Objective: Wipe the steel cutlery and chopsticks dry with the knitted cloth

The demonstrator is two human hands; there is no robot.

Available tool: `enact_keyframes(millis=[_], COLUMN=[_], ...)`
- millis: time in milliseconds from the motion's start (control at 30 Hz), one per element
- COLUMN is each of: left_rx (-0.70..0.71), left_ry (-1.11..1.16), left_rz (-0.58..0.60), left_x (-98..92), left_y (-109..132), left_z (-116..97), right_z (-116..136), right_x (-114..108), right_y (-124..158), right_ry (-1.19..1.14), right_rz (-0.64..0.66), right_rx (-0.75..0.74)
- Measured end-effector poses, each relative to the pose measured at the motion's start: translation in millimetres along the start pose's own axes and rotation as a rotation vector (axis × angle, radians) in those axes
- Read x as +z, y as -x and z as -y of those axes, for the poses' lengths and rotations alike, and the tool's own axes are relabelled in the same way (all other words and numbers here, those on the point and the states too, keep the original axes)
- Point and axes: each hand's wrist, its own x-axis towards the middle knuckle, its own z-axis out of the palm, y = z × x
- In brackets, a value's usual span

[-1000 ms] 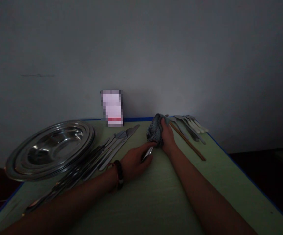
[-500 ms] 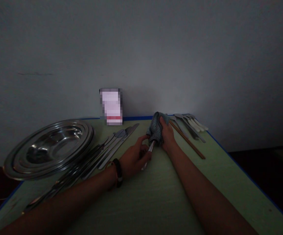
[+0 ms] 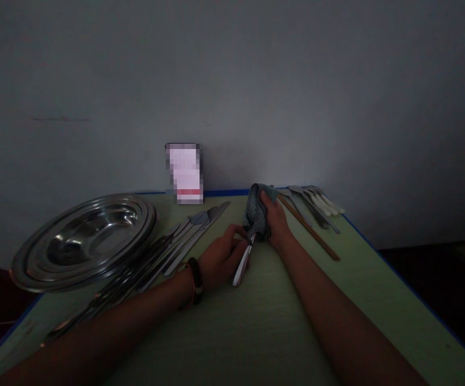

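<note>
A grey-blue checked cloth (image 3: 255, 212) is bunched in my right hand (image 3: 276, 217), its fingers closed around it. Out of the cloth's lower end comes the shiny handle of a piece of metal cutlery (image 3: 240, 268), slanting down towards me. The cloth hides its head, so I cannot tell whether it is a spoon or a fork. My left hand (image 3: 222, 257), with a dark bracelet on the wrist, is curled at the cloth's lower edge, its fingertips pinched against the cutlery just below the cloth.
Stacked steel plates (image 3: 83, 241) stand on the left of the green table (image 3: 272, 332). Several knives and other metal cutlery (image 3: 176, 249) lie beside them. Wooden chopsticks (image 3: 310, 230) and white-handled spoons (image 3: 323, 203) lie at the right. A phone (image 3: 186, 174) leans on the wall.
My left fingers have shifted up the handle towards the cloth, so more of the handle's lower end shows. My right hand keeps the cloth in nearly the same place.
</note>
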Motion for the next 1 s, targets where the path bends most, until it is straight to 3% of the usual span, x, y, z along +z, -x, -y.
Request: enact_keyframes(millis=[533, 1000], left_rx=[0.081, 0.033], left_ry=[-0.122, -0.114], left_rz=[0.034, 0.037], left_x=[-1.8, -4.1], left_y=[-1.2, 1.4], left_z=[1.2, -4.8], right_z=[1.8, -0.1], right_x=[0.9, -2.8], right_y=[3.0, -1.9], right_ry=[0.039, 0.008], right_rz=[0.083, 0.015], right_rx=[0.011, 0.056])
